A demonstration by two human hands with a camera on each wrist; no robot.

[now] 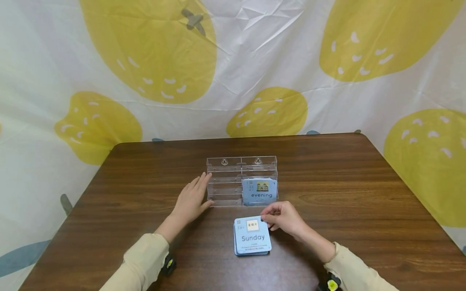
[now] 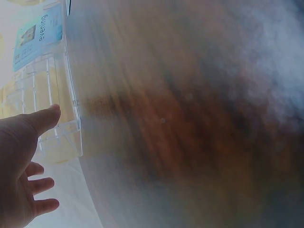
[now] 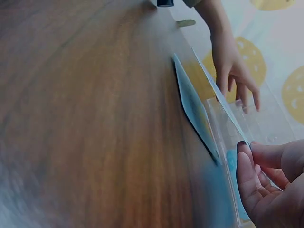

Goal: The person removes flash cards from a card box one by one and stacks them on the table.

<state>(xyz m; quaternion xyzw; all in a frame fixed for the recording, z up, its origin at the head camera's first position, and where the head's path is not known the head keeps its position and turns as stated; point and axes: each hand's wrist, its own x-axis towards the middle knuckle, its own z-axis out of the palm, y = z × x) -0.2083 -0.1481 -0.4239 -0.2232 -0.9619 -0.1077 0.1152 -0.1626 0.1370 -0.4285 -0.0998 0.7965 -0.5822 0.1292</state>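
A clear plastic card rack (image 1: 224,180) with two columns of pockets stands on the table. My left hand (image 1: 191,198) touches its left side with fingers extended; the thumb (image 2: 47,118) lies against the lower front corner. Blue cards, the front one reading "evening" (image 1: 260,193), fill the lower right pocket. In front of the rack my right hand (image 1: 285,219) pinches the upper right corner of a blue "Sunday" card (image 1: 253,244) between thumb and fingers. Seen from the right wrist, that card (image 3: 223,102) is lifted at a tilt above a small stack of cards (image 3: 192,107) lying on the table.
The brown wood-grain table (image 1: 364,194) extends well beyond both hands. Behind it hangs a white cloth (image 1: 174,125) printed with big yellow fruit. A strapped device (image 1: 169,264) is on the left wrist, another (image 1: 330,283) on the right.
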